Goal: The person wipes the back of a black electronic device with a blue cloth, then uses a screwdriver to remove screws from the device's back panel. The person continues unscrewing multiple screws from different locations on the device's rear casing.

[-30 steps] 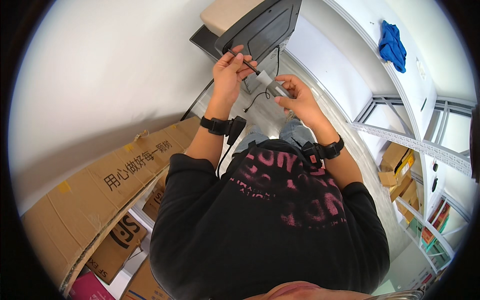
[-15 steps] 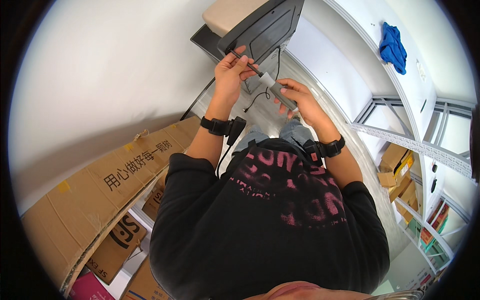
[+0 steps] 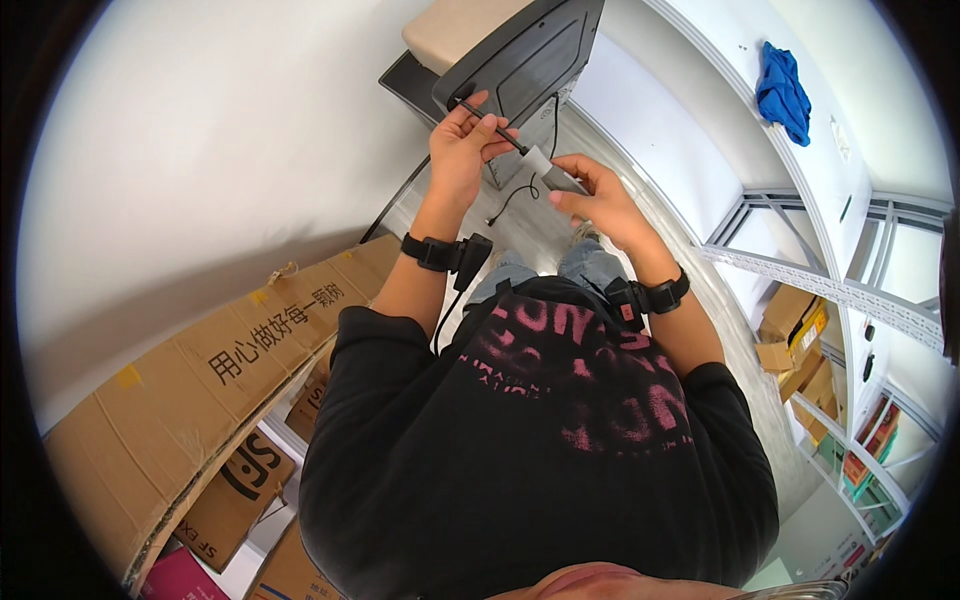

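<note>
Here's the screwdriver (image 3: 536,160) up in front of me, slanting from my right hand (image 3: 607,207) toward the left corner of the dark panel (image 3: 530,68), and both hands are on it! My left hand (image 3: 462,148) is pinched narrow, thumb and fingers about the dark shaft (image 3: 504,136); my right is curled around the grey handle (image 3: 563,181), thumb along the near side. The tip (image 3: 460,101) sits right at the panel, though from this far off I can't tell if it's seated in anything. Now, the feel of it: I'd call this tool light and thoroughly stiff, with whatever weight it has toward that thick handle. That's the place for the firm hold, palm wrapped well around it. The shaft looks slim and smooth, likely slippery, so a loose fingertip ring there is plenty: steady the line, let it spin, don't squeeze! Nothing fragile about the tool, I reckon, but the panel's face could scratch if the tip skates. The panel looks rigid, with a beige cushion (image 3: 440,35) against its far side, and below, a dark cable (image 3: 505,204) loops above the floor (image 3: 512,232), well clear of my grip.
</note>
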`<state>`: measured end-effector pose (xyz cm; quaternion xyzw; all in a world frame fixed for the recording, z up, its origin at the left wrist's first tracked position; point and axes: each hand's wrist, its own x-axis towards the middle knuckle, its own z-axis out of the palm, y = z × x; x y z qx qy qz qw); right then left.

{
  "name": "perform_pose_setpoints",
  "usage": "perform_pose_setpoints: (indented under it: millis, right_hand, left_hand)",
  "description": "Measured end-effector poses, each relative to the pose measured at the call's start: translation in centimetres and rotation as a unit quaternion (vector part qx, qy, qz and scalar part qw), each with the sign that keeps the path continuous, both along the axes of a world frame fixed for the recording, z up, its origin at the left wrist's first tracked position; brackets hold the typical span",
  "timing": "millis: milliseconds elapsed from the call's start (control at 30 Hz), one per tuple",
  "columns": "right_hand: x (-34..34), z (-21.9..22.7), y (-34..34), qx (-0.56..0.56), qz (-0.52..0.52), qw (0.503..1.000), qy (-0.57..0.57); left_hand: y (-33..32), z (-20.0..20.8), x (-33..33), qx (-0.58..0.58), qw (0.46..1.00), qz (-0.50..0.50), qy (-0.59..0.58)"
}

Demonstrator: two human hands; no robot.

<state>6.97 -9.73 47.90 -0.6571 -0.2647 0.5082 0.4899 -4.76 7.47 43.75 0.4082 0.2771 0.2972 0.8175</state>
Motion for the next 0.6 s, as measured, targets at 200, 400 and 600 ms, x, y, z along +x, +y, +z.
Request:
perform_pose_setpoints:
  millis: [200, 400, 600]
  right_hand:
    - [0.2, -0.7, -0.6, 0.008, -0.026, 0.999, 0.045]
    - [1.8, -1.7, -2.9, 0.025, -0.044, 0.995, 0.081]
    - [5.5, -2.7, -7.2, 0.054, -0.095, 0.988, 0.107]
  left_hand:
    - [-0.2, 0.5, -0.2, 0.001, 1.000, -0.022, -0.004]
    - [-0.7, 0.6, 0.5, 0.021, 0.997, -0.070, -0.012]
    - [-3.0, 0.4, 6.7, 0.113, 0.987, -0.115, 0.024]
